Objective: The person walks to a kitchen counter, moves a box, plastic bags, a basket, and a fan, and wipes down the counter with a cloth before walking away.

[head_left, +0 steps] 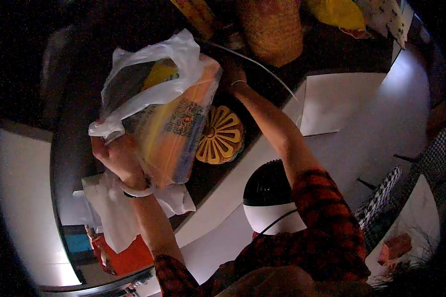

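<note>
Left hand: The person's left hand [118, 154] is gathering a handle of a white plastic bag [148, 100], its grip pinching the crumpled plastic between the fingers; a pale band [136, 191] is circling the wrist.

Right hand: The right hand [234, 73] is reaching into shadow just beyond the bag's far side, a thin bracelet [238, 82] showing at the wrist; whether its grip is spread or pressed together cannot be told.

Bag: It is standing out over the dark table [210, 178] between the two arms, its mouth gaping toward the camera.

Package: An orange-and-yellow package [171, 146] is leaning at a tilt, showing through the bag's clear film, a QR code [182, 117] facing up.

Flower-shaped piece: A yellow, petalled piece [218, 134] is lying just beside the package.

Far edge: A woven brown container [271, 32] is standing near a yellow item [338, 12], a white cable [262, 66] running past below.

Near side: White wrapping [115, 214] is lying under the left forearm, above a red surface [130, 256].

Floor: A black-topped white appliance [268, 198] is standing beside the right sleeve [327, 208].
</note>
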The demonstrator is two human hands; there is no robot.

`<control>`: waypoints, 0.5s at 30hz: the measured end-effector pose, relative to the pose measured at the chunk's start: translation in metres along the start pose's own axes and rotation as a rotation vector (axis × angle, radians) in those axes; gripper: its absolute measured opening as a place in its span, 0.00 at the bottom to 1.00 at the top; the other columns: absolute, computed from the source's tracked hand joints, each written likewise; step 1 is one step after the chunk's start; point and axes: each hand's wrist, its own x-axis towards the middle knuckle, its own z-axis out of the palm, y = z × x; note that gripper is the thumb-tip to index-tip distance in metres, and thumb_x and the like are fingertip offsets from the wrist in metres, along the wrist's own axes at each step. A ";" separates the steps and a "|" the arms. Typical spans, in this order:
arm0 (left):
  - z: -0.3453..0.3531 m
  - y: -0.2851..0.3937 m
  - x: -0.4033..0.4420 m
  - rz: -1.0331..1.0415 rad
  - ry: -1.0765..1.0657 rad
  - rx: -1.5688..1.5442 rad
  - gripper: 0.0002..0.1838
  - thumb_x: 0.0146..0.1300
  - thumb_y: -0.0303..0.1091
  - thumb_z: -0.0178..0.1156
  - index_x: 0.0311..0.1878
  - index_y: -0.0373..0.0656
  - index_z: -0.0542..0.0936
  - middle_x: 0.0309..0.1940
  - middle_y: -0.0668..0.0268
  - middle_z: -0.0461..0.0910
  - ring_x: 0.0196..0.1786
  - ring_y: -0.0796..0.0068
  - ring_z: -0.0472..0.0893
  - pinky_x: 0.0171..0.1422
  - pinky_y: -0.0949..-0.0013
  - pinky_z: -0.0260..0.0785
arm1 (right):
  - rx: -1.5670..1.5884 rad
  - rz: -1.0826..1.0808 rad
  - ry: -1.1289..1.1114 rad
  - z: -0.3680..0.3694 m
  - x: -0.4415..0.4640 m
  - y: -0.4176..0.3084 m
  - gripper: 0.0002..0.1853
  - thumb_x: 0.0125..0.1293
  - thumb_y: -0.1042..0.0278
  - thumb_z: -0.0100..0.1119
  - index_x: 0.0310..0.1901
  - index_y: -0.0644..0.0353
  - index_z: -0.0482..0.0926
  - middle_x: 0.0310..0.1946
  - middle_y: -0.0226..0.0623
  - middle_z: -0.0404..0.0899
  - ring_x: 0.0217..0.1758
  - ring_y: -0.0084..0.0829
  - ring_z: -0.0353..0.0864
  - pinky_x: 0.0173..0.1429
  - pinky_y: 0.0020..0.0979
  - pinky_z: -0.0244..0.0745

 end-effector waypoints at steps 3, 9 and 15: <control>0.011 -0.001 -0.002 -0.145 0.048 -0.091 0.11 0.59 0.24 0.51 0.45 0.40 0.77 0.28 0.71 0.75 0.20 0.82 0.71 0.21 0.76 0.59 | -0.077 -0.065 0.082 -0.001 -0.015 0.015 0.41 0.68 0.37 0.46 0.75 0.56 0.53 0.76 0.44 0.50 0.79 0.46 0.47 0.78 0.47 0.46; 0.016 0.007 0.000 -0.185 0.102 -0.420 0.10 0.61 0.22 0.50 0.45 0.39 0.76 0.29 0.71 0.75 0.23 0.80 0.72 0.22 0.75 0.62 | -0.510 -0.072 0.094 -0.052 -0.085 0.030 0.42 0.66 0.38 0.51 0.72 0.61 0.57 0.72 0.50 0.55 0.74 0.52 0.54 0.75 0.48 0.53; 0.009 0.005 0.003 -0.098 0.074 -0.348 0.12 0.59 0.19 0.44 0.42 0.38 0.75 0.21 0.70 0.73 0.16 0.77 0.69 0.20 0.73 0.64 | -0.559 -0.262 0.307 -0.050 -0.135 0.089 0.34 0.62 0.58 0.59 0.67 0.65 0.65 0.66 0.56 0.61 0.70 0.56 0.58 0.74 0.49 0.56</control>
